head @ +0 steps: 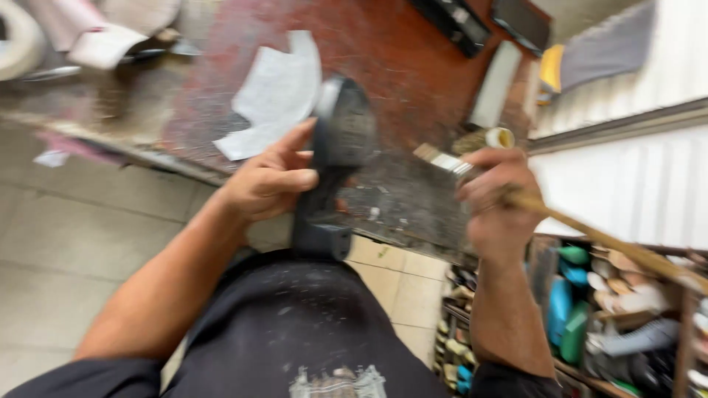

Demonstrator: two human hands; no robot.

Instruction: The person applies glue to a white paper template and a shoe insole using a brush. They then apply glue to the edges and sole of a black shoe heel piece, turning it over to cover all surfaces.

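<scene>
My left hand (pixel 269 180) grips a black shoe (pixel 335 158) held upright, heel down, over the edge of a stained reddish workbench (pixel 398 59). My right hand (pixel 495 203) holds a long wooden-handled brush (pixel 590 236). The brush's pale bristle tip (pixel 435 156) sits just right of the shoe, close to its side. Whether the bristles touch the shoe is lost in motion blur.
White cut paper patterns (pixel 276 92) lie on the bench behind the shoe. A small round pot (pixel 500 137) stands near my right hand. Shelves of coloured shoe lasts and parts (pixel 605 317) are at lower right. Tiled floor (pixel 81 243) lies to the left.
</scene>
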